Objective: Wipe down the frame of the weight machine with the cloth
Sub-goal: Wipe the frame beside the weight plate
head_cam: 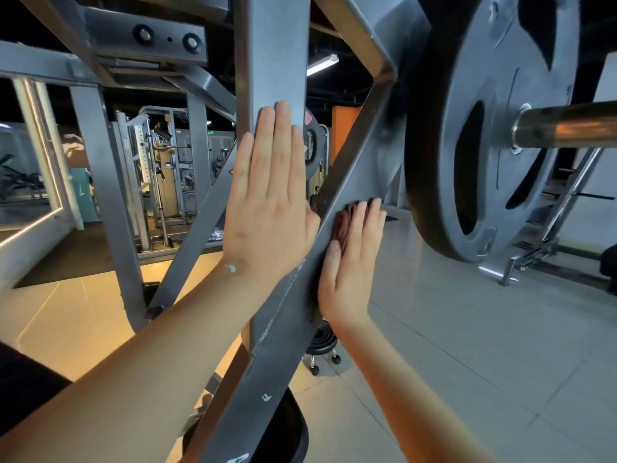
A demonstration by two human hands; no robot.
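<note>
The weight machine's grey steel frame fills the view. My left hand [270, 195] lies flat with straight fingers against the upright post [277, 55]. A diagonal beam [267, 369] crosses in front of that post. My right hand [350, 259] presses a dark reddish cloth [341, 225] against the right side of this diagonal beam, fingers straight and pointing up. Only a small edge of the cloth shows beside my fingers; the rest is hidden under the palm.
A large black weight plate [484, 128] on a chrome bar [567, 127] hangs close at the right. A small wheeled stool [322, 345] stands behind the beam. Other gym machines [160, 168] and a mirror [30, 155] are at the left. Tiled floor [484, 345] lies at the right.
</note>
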